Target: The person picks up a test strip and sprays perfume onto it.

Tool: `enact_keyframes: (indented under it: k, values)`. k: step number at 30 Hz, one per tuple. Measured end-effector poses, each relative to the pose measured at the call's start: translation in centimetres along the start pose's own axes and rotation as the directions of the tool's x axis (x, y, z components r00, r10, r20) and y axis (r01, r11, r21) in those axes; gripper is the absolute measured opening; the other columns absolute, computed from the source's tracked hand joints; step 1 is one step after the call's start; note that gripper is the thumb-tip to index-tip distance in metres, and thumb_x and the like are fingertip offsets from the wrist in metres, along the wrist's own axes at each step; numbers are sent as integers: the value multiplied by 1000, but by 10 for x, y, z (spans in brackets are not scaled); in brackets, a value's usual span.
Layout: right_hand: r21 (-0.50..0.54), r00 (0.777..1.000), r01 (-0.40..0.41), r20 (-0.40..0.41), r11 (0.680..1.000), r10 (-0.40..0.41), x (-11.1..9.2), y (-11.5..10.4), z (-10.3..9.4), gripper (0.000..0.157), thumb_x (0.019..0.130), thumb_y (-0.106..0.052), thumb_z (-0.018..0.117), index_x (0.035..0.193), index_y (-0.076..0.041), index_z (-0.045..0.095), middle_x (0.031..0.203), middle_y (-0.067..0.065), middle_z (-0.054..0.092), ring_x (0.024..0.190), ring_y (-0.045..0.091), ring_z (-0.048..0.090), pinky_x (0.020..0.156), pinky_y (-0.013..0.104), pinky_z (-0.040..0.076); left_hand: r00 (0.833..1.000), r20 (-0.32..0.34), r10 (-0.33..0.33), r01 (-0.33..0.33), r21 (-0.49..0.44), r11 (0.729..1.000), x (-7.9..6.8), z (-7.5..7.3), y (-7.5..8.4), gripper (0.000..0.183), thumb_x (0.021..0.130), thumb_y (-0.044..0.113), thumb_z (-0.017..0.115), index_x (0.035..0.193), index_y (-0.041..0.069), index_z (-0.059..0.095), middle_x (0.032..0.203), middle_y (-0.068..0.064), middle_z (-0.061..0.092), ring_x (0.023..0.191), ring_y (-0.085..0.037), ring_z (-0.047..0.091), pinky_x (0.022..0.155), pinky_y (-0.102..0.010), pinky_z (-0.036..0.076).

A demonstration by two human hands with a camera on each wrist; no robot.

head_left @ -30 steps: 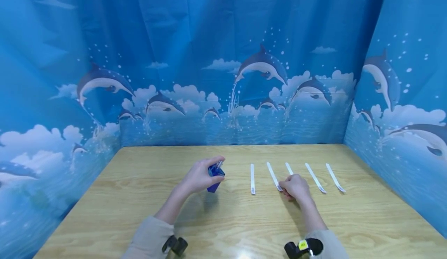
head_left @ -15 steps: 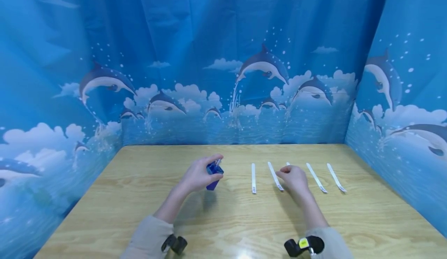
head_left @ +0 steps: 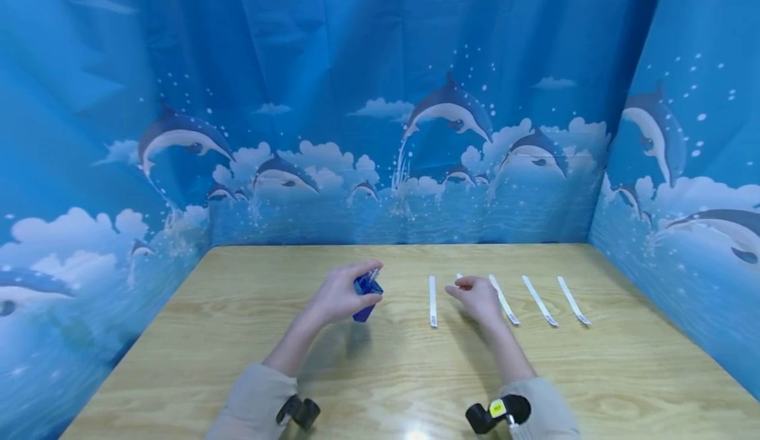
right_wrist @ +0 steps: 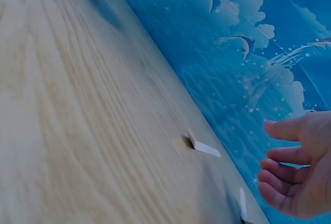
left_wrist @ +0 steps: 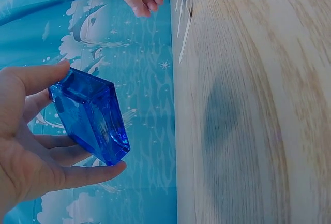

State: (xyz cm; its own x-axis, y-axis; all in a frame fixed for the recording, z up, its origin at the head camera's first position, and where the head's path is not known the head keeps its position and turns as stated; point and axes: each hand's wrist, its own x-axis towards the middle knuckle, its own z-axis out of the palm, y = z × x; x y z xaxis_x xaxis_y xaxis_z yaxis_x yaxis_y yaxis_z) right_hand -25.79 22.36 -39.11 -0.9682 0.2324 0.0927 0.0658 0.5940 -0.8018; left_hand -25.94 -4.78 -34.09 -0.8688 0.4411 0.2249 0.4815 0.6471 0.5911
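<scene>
In the head view my left hand (head_left: 338,298) grips a faceted blue glass perfume bottle (head_left: 368,286) above the table. The bottle (left_wrist: 90,118) tilts in the left wrist view, fingers and thumb at its two ends; pale lettering marks its side in the right wrist view. My right hand (head_left: 482,301) hovers over the row of white paper strips, fingers loosely bent, nothing between them. It covers most of the second strip, whose tip peeks out behind. The leftmost strip (head_left: 433,301) lies between the hands, and the third strip (head_left: 505,301) is just right of my right hand.
Two more paper strips lie farther right, a fourth strip (head_left: 540,301) and a fifth strip (head_left: 574,301), ends slightly curled up. The wooden table (head_left: 267,268) backs onto a blue dolphin-print curtain (head_left: 332,97) that also hangs along both sides.
My right hand has lifted from near the lower ends of the second and third strips and moved left, uncovering the third strip. The left hand keeps hold of the perfume bottle, almost still.
</scene>
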Motion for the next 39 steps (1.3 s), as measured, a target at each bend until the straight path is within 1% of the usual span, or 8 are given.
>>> enact_keyframes:
  k: [9,12,16,19,23,29,33,39]
  values:
    - [30,1000,4,-28,1000,-3,-1,-4,19,35,81,-18,68,102,10,64,101,23,64,99,38,57,87,46,43,1000,1,0,0,-15,1000,1,0,1,55,81,27,72,133,22,52,126,-9,56,111,-31,54,86,-47,47]
    - [66,1000,-12,-26,998,14,-2,-3,25,33,80,-17,69,100,10,65,101,23,64,101,38,56,89,46,43,1000,-1,-6,6,-19,1000,1,0,2,56,82,27,72,133,22,52,126,-10,56,110,-31,54,85,-47,48]
    - [89,999,-37,-21,995,39,-5,-1,31,33,81,-16,69,100,10,65,101,24,64,97,36,57,85,45,44,1000,2,-6,6,-8,1000,1,-1,3,56,82,27,71,134,22,51,127,-10,56,110,-31,54,85,-48,47]
    - [40,999,-35,-29,999,36,-7,2,35,33,81,-16,70,99,10,65,99,23,64,94,36,58,81,45,46,1000,4,-1,1,-2,1000,1,0,3,56,82,27,72,134,22,51,126,-10,56,111,-31,54,86,-48,47]
    - [-42,999,-8,-52,999,6,-10,4,40,30,77,-16,73,95,8,66,93,20,66,90,37,59,80,45,46,1000,4,0,0,-3,1000,1,0,2,56,82,27,72,134,22,51,126,-10,56,111,-31,54,86,-48,47]
    - [-83,995,55,-73,995,-61,-12,6,45,27,68,-12,78,85,6,67,81,14,66,80,31,60,75,42,47,1000,5,5,-5,-5,1000,1,1,3,56,82,28,71,134,22,51,126,-9,56,111,-31,54,85,-47,48]
    - [-113,993,79,-79,990,-89,-12,7,47,28,65,-13,81,82,5,67,79,13,66,77,29,60,72,41,47,1000,7,11,-11,-8,1000,1,2,3,56,82,28,71,134,22,51,126,-9,57,109,-30,55,84,-47,48]
    - [-210,986,124,-84,970,-144,-13,8,48,27,64,-15,83,77,3,66,76,11,61,76,30,57,72,41,46,1000,8,20,-20,-8,1000,1,4,4,56,82,28,71,134,21,51,126,-9,57,109,-31,55,85,-47,48]
